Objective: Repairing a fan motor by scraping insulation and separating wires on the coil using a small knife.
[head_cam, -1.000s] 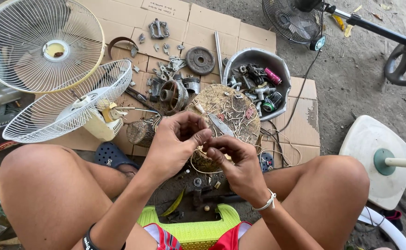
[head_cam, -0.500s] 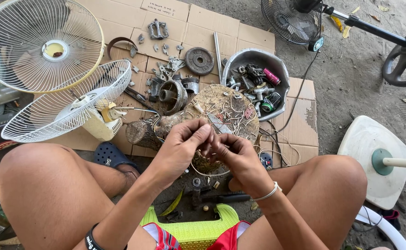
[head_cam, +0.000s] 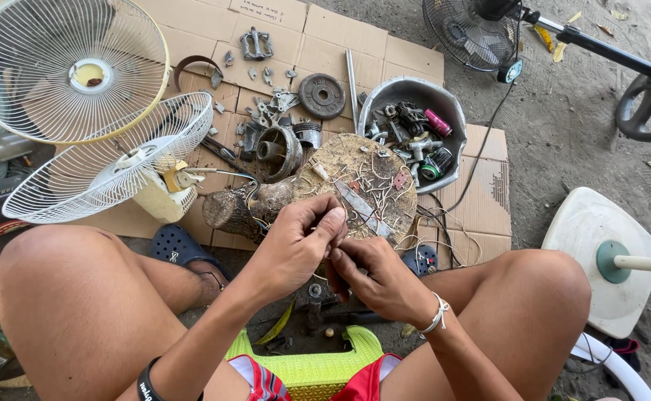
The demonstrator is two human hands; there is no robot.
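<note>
My left hand (head_cam: 295,249) and my right hand (head_cam: 373,275) meet fingertip to fingertip just in front of a round wooden stump (head_cam: 362,186) littered with thin wires and a knife blade. Both pinch something small and thin between thumb and fingers, apparently a piece of wire; it is too small to tell for sure. The right wrist wears a white string bracelet, the left forearm a black band. I sit on a green plastic stool (head_cam: 318,367) with my knees spread.
White fan guards (head_cam: 69,67) and a fan motor (head_cam: 162,186) lie at left on cardboard (head_cam: 340,44). A grey bowl of parts (head_cam: 414,130), metal motor pieces (head_cam: 277,152), a black fan (head_cam: 474,30) and a white fan base (head_cam: 600,260) surround the stump.
Both hands have drawn slightly toward me and lower, away from the stump top, still pinched together. The left fingers have curled tighter.
</note>
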